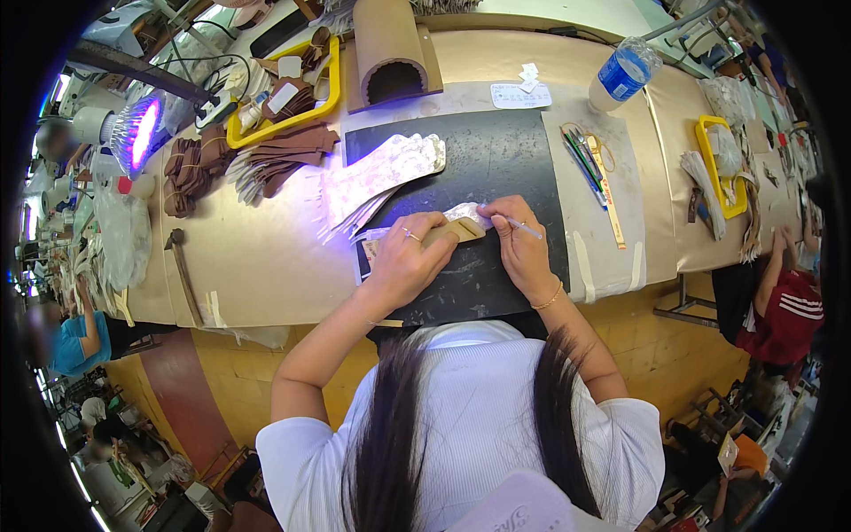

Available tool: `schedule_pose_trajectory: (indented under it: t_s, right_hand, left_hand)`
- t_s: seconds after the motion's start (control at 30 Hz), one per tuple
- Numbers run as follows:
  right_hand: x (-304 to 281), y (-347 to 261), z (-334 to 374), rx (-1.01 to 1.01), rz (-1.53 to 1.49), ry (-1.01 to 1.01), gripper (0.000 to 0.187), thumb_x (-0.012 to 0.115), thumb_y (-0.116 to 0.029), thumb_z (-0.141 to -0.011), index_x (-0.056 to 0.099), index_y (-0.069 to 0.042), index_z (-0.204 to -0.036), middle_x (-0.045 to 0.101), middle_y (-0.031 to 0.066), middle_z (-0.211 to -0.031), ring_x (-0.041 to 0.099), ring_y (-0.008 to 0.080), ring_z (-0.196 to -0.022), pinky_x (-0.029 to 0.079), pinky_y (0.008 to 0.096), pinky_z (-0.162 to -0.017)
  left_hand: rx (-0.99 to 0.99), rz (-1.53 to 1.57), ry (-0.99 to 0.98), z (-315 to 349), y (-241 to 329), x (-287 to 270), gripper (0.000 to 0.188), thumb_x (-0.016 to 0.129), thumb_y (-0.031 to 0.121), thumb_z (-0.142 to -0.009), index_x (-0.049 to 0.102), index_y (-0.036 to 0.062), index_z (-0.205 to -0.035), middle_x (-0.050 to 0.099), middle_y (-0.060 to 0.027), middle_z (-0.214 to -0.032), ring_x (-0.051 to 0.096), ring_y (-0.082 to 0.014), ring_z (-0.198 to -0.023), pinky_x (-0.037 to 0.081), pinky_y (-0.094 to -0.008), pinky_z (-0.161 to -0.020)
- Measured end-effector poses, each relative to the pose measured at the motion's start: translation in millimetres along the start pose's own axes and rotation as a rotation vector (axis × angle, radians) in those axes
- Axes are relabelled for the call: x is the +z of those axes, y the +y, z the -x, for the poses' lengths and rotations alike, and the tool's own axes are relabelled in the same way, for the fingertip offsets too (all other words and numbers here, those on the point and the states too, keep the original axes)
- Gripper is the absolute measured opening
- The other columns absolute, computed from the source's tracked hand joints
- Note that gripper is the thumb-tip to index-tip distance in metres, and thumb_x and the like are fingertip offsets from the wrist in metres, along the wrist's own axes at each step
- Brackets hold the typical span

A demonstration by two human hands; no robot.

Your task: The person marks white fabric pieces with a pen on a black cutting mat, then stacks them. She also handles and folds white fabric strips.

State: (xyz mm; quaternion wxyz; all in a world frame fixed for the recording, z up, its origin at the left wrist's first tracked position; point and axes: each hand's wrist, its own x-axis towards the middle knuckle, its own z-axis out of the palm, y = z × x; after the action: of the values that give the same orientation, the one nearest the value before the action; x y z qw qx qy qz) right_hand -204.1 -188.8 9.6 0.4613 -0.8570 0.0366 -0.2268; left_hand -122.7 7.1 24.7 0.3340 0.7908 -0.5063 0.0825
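The left hand (405,255) grasps a tan block (467,229) against a pale patterned piece (463,211) mid-mat, apparently steadying it; the right hand (523,248) pinches a pen-like tool (526,229) alongside. Similar patterned pieces (379,180) fan out at ten o'clock, likely for easy reach.

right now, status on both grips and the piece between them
Left grip on tan block; right grip holding slim pen-like tool. Pale piece between them, partly covered, over black mat. Fanned pale stack close beyond left grip.

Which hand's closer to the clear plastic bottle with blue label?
Right: the right hand is left of the bottle and lower in view; the left hand, farther left.
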Motion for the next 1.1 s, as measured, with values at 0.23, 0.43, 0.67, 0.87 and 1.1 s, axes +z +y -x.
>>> schedule_pose_trajectory:
  t_s: [0.23,0.43,0.67,0.87,1.1]
  right_hand:
    - [0,1,1,-0.010,0.032,-0.004,0.010,0.059,-0.015,-0.099,0.064,-0.006,-0.100,0.065,0.0112,-0.096,0.063,0.0333,-0.088,0.050,0.0399,-0.079]
    - [0,1,-1,-0.034,0.032,0.002,0.010,0.060,-0.015,-0.099,0.064,-0.006,-0.100,0.066,0.0107,-0.095,0.062,0.0327,-0.086,0.050,0.0393,-0.078]
    - [1,1,1,-0.070,0.059,0.011,0.010,0.061,-0.015,-0.098,0.064,-0.005,-0.100,0.066,0.0109,-0.094,0.062,0.0321,-0.087,0.049,0.0401,-0.082]
    - [-3,-3,-3,-0.069,0.034,-0.004,0.008,0.064,-0.009,-0.095,0.065,-0.006,-0.102,0.070,0.0094,-0.102,0.064,0.0305,-0.095,0.048,0.0399,-0.088]
    - [33,-19,-21,-0.273,0.161,-0.259,0.021,0.066,-0.012,-0.094,0.062,-0.010,-0.115,0.069,0.0097,-0.121,0.061,0.0267,-0.120,0.042,0.0451,-0.104]
  left_hand:
    - [-0.255,0.090,-0.027,-1,19,-59,0.019,0.076,0.006,-0.082,0.066,0.0063,-0.098,0.062,-0.0135,-0.107,0.066,-0.0304,-0.083,0.055,-0.0404,-0.070]
    - [-0.480,-0.172,-0.055,-15,4,-138,0.021,0.076,0.008,-0.083,0.066,0.0046,-0.102,0.061,-0.0110,-0.108,0.066,-0.0303,-0.083,0.054,-0.0407,-0.072]
    - [-0.473,-0.275,-0.137,-33,-6,-161,0.022,0.076,0.007,-0.082,0.066,0.0061,-0.102,0.061,-0.0112,-0.110,0.066,-0.0339,-0.092,0.052,-0.0420,-0.077]
    - [-0.421,-0.432,0.060,-25,-7,-203,0.023,0.077,0.008,-0.080,0.066,0.0047,-0.100,0.062,-0.0111,-0.108,0.064,-0.0335,-0.095,0.052,-0.0410,-0.079]
    - [-0.480,-0.162,-0.092,-37,-41,-166,0.025,0.078,0.012,-0.081,0.066,0.0029,-0.101,0.063,-0.0102,-0.107,0.063,-0.0308,-0.098,0.050,-0.0363,-0.087]
